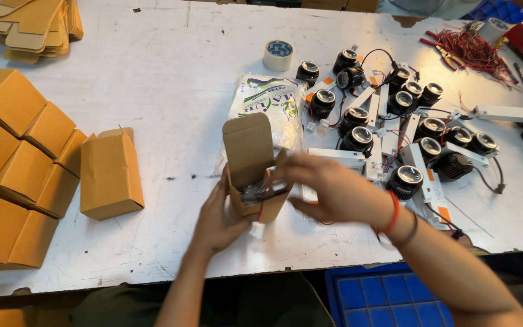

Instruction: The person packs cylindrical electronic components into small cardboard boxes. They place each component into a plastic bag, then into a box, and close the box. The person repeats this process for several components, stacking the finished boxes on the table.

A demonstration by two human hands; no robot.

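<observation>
My left hand [218, 219] grips a small open cardboard box [250, 163] from below and the left, its top flap standing up. Inside the box I see a black spotlight with a clear wrap and red wires [263, 192]; a white connector [256, 229] hangs under the box. My right hand [334, 189], blurred, lies at the box's right side with fingers on its opening and on the light inside. A red band circles my right wrist.
Closed cardboard boxes [109, 175] are piled at the left, flat box blanks [31, 27] at the far left. Several black spotlights with white drivers [407, 142] lie at the right. A printed plastic bag [270, 106], a tape roll [278, 55], red wires [470, 51], and a blue crate [388, 300] below the table edge.
</observation>
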